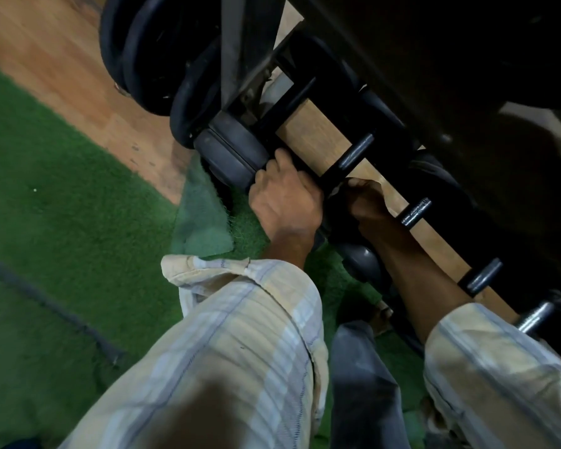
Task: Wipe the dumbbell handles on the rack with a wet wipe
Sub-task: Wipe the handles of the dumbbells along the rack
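Note:
Several dumbbells lie across the black rack (pixel 389 147), their dark handles side by side over a strip of wooden floor. My left hand (pixel 284 197) grips the near end of the first dumbbell (pixel 232 150), thumb on its grey head. The second dumbbell handle (pixel 353 155) runs down into my right hand (pixel 366 199), which is closed around its near end. A pale sliver of the wet wipe (pixel 337 190) shows at that fist; the remainder is hidden. Further handles (pixel 415 212) (pixel 483 277) lie to the right.
Black weight plates (pixel 136 56) lean at the rack's left end. Green turf (pixel 62 196) covers the floor below, with wooden floor (pixel 46 53) beyond. A dark upper shelf (pixel 467 59) overhangs the dumbbells. Another grey dumbbell head (pixel 360 260) sits between my forearms.

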Demonstrator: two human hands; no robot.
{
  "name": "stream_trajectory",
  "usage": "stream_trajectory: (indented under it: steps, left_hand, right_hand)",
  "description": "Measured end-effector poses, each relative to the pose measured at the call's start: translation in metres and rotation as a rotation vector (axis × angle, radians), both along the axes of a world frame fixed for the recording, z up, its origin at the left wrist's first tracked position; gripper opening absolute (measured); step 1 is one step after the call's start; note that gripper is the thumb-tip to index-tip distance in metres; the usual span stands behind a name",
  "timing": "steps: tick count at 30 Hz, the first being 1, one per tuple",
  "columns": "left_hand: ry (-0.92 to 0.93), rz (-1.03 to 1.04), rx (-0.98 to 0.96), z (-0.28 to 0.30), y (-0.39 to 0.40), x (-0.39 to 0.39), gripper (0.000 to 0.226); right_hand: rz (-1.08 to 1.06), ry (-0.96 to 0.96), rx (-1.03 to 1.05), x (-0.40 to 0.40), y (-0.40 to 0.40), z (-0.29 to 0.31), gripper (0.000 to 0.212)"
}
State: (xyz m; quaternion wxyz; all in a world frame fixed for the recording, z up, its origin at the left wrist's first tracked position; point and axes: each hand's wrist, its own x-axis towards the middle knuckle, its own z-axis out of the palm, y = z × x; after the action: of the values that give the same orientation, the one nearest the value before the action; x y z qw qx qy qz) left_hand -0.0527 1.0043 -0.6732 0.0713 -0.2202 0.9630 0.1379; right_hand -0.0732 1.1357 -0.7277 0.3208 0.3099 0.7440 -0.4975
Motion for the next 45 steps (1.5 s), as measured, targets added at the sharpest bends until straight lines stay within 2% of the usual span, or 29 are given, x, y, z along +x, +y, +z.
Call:
stream_trajectory:
  steps: [2,5,9,10,12,14,18,21,24,25,27,29,30,37,43,45]
  left_hand:
    - [0.01,-0.003,-0.006,-0.001,0.0,0.0,0.045]
    - [-0.001,-0.005,-0.006,0.0,-0.002,-0.002,0.046]
    - [0.027,-0.005,-0.004,0.0,-0.001,-0.001,0.05]
    - [0.027,-0.003,-0.005,0.001,0.0,-0.001,0.051]
    - [0.01,-0.005,-0.01,0.001,-0.001,-0.002,0.051]
    - [-0.007,-0.012,-0.012,0.003,-0.001,-0.003,0.051]
    - [0.01,-0.009,-0.011,0.003,-0.002,-0.002,0.044]
    - [0.007,0.002,-0.012,0.003,-0.001,-0.002,0.039]
    - [-0.013,0.002,-0.019,0.002,-0.001,-0.002,0.04]
    - [-0.015,0.002,-0.022,0.002,-0.001,-0.002,0.04]
    - [-0.02,0.005,-0.022,0.001,-0.001,-0.003,0.041]
    - [-0.023,0.006,-0.02,0.001,0.0,-0.003,0.045]
    - [-0.029,0.004,-0.022,0.001,0.0,-0.003,0.049]
    - [-0.035,0.004,-0.036,0.002,0.0,-0.002,0.054]
    - [-0.017,-0.003,-0.032,0.002,0.0,-0.002,0.048]
    - [-0.016,-0.002,-0.036,0.001,-0.001,-0.002,0.046]
  right_hand:
    - [-0.051,-0.04,-0.072,0.0,0.001,0.008,0.016]
    - [-0.234,-0.177,-0.353,0.003,0.003,0.015,0.014]
    - [-0.386,-0.29,-0.666,-0.001,0.0,0.029,0.028]
    - [-0.445,-0.278,-0.7,-0.008,-0.002,0.031,0.025]
    - [-0.614,-0.223,-0.671,-0.026,-0.005,0.034,0.006]
    - [-0.721,-0.162,-0.553,-0.038,-0.001,0.032,0.015]
    - [-0.89,-0.114,-0.579,-0.041,0.017,0.021,0.029]
    - [-0.902,-0.053,-0.504,-0.036,0.011,0.028,0.017]
    - [-0.796,0.112,-0.385,-0.024,0.002,0.03,0.028]
    - [-0.707,0.178,-0.283,-0.018,0.0,0.026,0.037]
    - [-0.402,0.275,-0.004,-0.007,-0.004,0.024,0.056]
    - [-0.098,0.386,0.265,0.001,-0.006,0.027,0.058]
    - [-0.019,0.429,0.338,0.003,-0.005,0.029,0.057]
    - [0.56,0.57,0.548,0.01,0.009,0.033,0.079]
    - [0.723,0.64,0.622,-0.007,0.024,0.031,0.082]
    - [0.775,0.617,0.547,-0.01,0.024,0.025,0.081]
